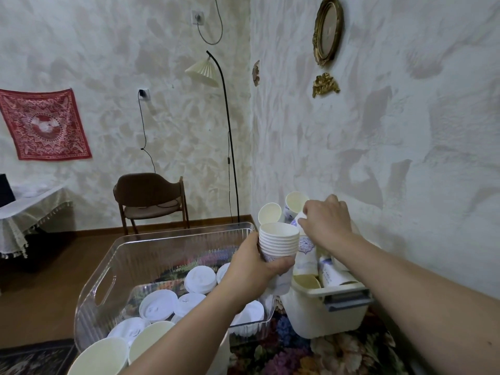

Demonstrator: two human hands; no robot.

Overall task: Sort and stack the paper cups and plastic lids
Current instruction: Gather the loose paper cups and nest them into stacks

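My left hand [253, 269] grips a stack of nested white paper cups [278, 239], held upright above the gap between two bins. My right hand [327, 221] reaches into the white bin [324, 312] on the right and pinches the rim of a loose paper cup [299, 219]. Several more cups [319, 269] with blue print lie jumbled in that bin. The clear plastic bin [108, 269] on the left holds several white plastic lids [200, 280]. Two larger cups [127, 350] stand at the bottom edge under my left forearm.
Both bins sit on a flower-patterned cloth [338, 353] against the wall on the right. Beyond them are a wooden chair [151, 201], a floor lamp [227, 131] and a small cloth-covered table [27, 209] at the far left.
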